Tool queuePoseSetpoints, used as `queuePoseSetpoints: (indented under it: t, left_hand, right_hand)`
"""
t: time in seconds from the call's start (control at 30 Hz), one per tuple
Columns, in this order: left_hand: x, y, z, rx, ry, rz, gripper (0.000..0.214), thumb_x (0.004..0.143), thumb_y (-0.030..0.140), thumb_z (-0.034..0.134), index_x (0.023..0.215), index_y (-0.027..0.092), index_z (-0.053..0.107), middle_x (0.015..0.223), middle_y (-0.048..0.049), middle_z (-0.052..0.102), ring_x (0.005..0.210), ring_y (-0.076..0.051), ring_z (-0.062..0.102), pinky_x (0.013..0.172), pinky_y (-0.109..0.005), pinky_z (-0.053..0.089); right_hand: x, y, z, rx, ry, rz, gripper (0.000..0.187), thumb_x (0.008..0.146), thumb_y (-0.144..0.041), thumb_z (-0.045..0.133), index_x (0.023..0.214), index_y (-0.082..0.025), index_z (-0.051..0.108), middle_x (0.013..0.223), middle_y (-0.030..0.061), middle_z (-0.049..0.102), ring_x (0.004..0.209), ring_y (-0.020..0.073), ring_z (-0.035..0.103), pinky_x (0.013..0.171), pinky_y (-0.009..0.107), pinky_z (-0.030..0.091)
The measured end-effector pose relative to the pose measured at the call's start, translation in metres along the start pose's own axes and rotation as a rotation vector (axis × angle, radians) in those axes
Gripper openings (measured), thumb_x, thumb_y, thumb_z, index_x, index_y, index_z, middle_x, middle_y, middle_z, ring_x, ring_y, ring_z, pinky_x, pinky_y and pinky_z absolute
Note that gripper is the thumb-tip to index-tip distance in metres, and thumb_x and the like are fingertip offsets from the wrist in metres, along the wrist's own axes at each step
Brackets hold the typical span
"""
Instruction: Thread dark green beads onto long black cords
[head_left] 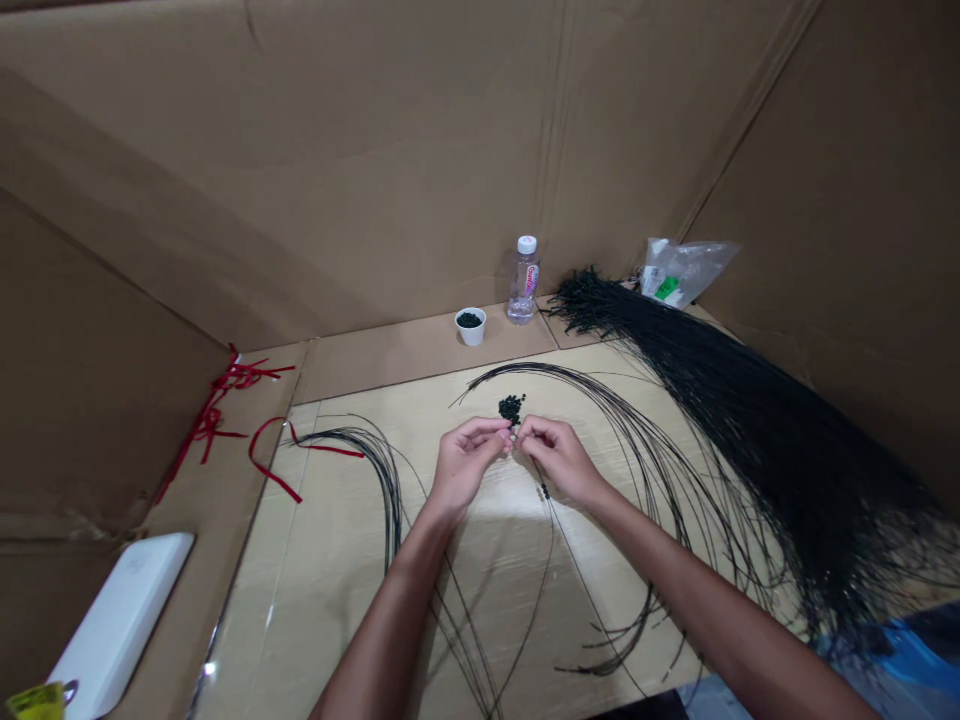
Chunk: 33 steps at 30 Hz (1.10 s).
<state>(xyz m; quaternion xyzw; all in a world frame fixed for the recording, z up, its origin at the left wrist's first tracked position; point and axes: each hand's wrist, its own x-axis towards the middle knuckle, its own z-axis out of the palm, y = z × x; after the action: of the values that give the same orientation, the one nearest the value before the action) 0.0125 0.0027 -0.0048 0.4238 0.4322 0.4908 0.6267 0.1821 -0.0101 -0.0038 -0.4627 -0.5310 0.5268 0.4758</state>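
In the middle of the table my left hand [465, 465] and my right hand [561, 458] meet with their fingertips almost touching. My left thumb and fingers are pinched together; what lies between them is too small to make out. The right hand is closed on a thin black cord [554, 540], whose strands hang toward the front. A few dark beads [544, 491] sit on this cord just below my right fingers. Right behind the fingertips lies a small pile of dark green or black beads [510, 408].
A white cup [471, 333] of beads and a clear bottle [523, 285] stand at the back. Loose cords [390, 490] lie left, a thick black bundle [720, 400] right, beside a plastic bag [679, 275]. Red ribbons [270, 470] and a white power bank [124, 620] are left. Cardboard walls enclose the table.
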Motion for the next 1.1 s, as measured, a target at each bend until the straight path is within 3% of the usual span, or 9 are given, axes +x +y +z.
queuePoseSetpoints:
  t: [1.1]
  left_hand:
    - [0.0002,-0.0045,-0.0007,0.029,0.018,0.032,0.032,0.073,0.036,0.096,0.096,0.016,0.085,0.089,-0.0085,0.082,0.079,-0.017,0.073,0.081,-0.031,0.06]
  right_hand:
    - [-0.0002,-0.0007,-0.0006,0.002,-0.007,-0.006,0.016,0.081,-0.028,0.061,0.067,-0.02,0.062,0.06,-0.0038,0.047,0.058,0.0133,0.035,0.055,0.028,0.025]
